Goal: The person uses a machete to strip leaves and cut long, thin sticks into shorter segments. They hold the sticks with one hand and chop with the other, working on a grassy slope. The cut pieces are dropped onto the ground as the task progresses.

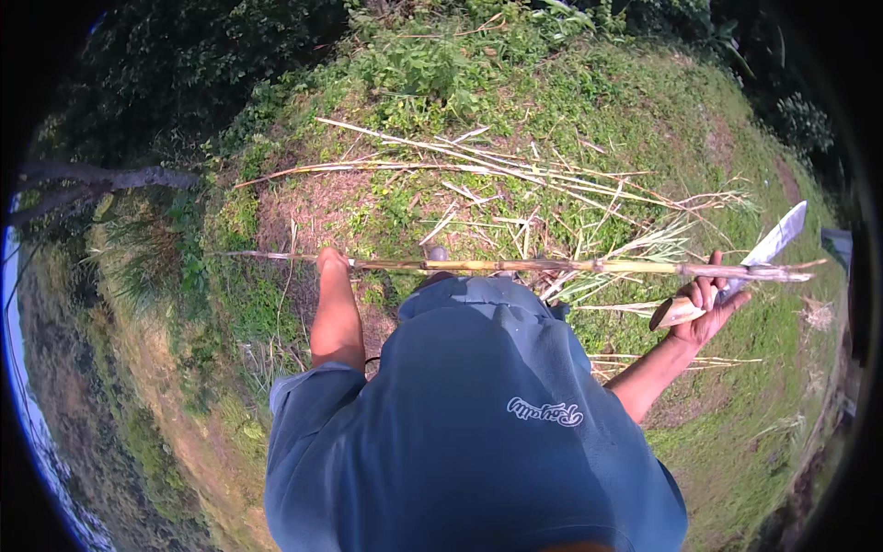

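Note:
A long jointed cane stalk (552, 266), yellowish with brown nodes, lies level across the view in front of my body. My left hand (332, 259) is closed around it toward its thin left end. On the right, my right hand (708, 311) grips a machete (778, 235) with a pale wooden handle; the broad blade points up and to the right. The stalk's right end crosses at the fingers of this hand and the lower part of the blade. Whether those fingers also press on the stalk is hard to make out.
Cut stalks (497, 164) lie loosely crossed on the grass ahead, with short dry pieces and leafy tops (653, 241) near them. Green undergrowth (432, 69) rises at the far side. A bare branch (110, 177) reaches in from the left. Grassy ground (736, 368) spreads to the right.

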The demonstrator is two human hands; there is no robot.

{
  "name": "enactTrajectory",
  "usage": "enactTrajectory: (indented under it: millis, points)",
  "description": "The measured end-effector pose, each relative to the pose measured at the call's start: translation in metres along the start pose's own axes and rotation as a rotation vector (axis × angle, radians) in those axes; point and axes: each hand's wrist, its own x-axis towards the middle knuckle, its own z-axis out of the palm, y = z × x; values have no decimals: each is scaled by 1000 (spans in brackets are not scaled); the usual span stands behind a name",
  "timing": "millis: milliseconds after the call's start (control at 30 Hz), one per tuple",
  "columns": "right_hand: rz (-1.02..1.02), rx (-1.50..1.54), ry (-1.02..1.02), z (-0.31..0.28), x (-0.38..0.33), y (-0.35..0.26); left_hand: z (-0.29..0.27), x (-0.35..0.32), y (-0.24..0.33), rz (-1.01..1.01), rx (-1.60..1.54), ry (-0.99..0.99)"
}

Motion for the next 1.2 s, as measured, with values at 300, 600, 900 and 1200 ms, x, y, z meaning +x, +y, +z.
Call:
enactTrajectory:
  millis: [300,600,900,1200]
  points:
    - [-260,-138,310,27,-2,49,36,-170,-46,1407,1245,-254]
    - [-222,-186,372,13,-5,82,-40,-585,-146,1139,935,-2246]
    - [-486,-435,486,6,-23,50,-49,-604,-180,1152,1210,-2222]
    - [-693,-519,459,15,-44,8,-76,-623,-192,1160,1251,-2338]
